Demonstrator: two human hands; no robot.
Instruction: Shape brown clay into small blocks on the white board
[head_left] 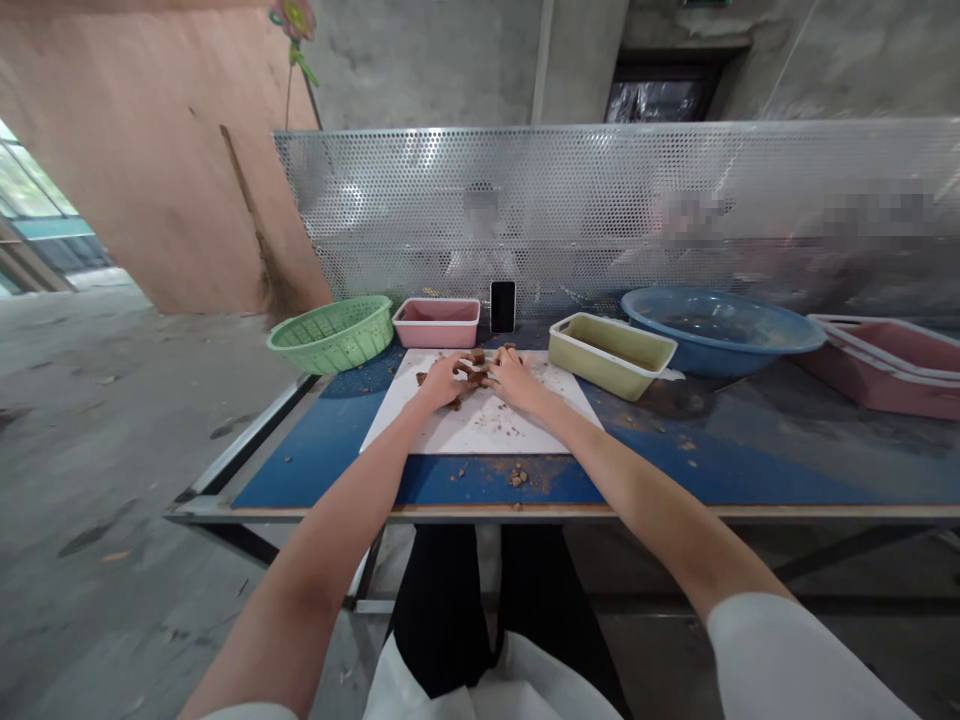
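Note:
Both of my hands are over a white board on the blue table, at a small heap of brown clay-like pieces (478,356). My left hand (442,380) touches the left side of the heap with bent fingers. On the heap's right side lies my right hand (511,378), its fingers curved and partly spread over brown pieces. What either hand grips between its fingertips is too small to make out. Brown crumbs are scattered across the white board (480,435), and small lumps (518,476) sit in front of it.
Behind the board stand a green basket (334,335), a pink bin (437,324) and a phone (503,307). To the right are a yellow-green bin (611,360), a blue basin (720,355) and stacked pink bins (885,375). A perforated metal screen (570,220) closes off the table's back.

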